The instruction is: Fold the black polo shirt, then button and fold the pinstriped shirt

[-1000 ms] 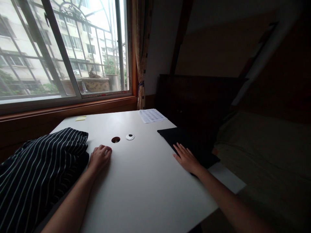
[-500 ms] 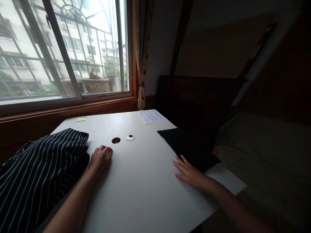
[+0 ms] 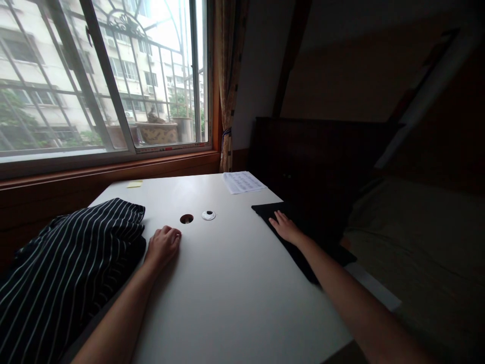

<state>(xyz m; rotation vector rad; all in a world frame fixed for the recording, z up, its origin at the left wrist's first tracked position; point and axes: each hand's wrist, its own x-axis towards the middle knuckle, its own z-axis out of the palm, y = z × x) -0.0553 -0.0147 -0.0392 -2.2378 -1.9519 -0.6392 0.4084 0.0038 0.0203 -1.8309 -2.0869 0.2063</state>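
My right hand (image 3: 285, 227) lies palm down on a folded black cloth (image 3: 299, 263) at the table's right edge, fingers spread and holding nothing. On the white table (image 3: 227, 283), my left hand (image 3: 163, 244) rests with its fingers curled under; nothing shows in it. Beside that hand, to the left, is a heaped black garment with white stripes (image 3: 94, 242). Just beyond the left hand are a round cable hole (image 3: 187, 219) and a small white ring-shaped cap (image 3: 208, 215).
Printed paper sheets (image 3: 244, 182) lie at the table's far right corner. A yellow sticky note (image 3: 134, 184) is near the far left edge. Behind stand a barred window (image 3: 151, 76) and a tied curtain (image 3: 226, 101). A bed-like surface (image 3: 417, 242) is dimly visible at right.
My right hand has moved forward from the cloth's near left edge onto the cloth. My left hand keeps its place on the table. The view has shifted slightly.
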